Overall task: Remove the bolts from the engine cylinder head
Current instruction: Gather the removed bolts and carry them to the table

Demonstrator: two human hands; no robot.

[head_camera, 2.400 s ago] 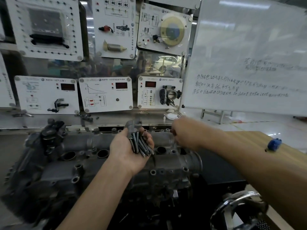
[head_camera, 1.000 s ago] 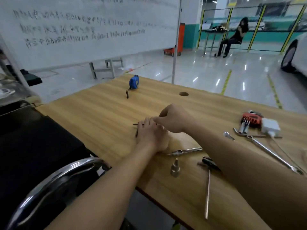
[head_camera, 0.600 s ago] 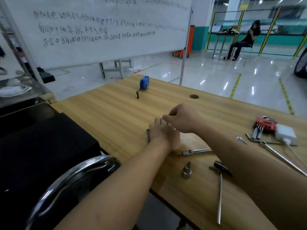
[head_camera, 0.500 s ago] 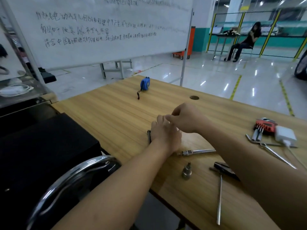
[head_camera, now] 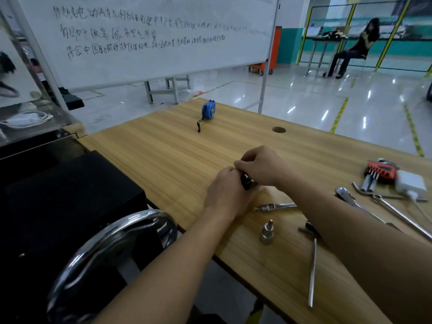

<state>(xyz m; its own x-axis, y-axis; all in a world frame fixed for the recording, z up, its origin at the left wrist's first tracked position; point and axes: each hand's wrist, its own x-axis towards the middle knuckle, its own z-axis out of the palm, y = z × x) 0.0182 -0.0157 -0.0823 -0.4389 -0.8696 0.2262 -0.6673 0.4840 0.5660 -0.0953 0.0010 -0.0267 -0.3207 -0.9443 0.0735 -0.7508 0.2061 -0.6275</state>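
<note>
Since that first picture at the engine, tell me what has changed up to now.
The left hand carried the bolts from the engine to the wooden table and holds them there, knuckles up. The right hand left the engine and now pinches their ends. The tape measure, socket and hex keys lie unmoved.

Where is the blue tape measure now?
Head view, upper centre: the tape measure sits on the table near its far edge, left of the hole.
</note>
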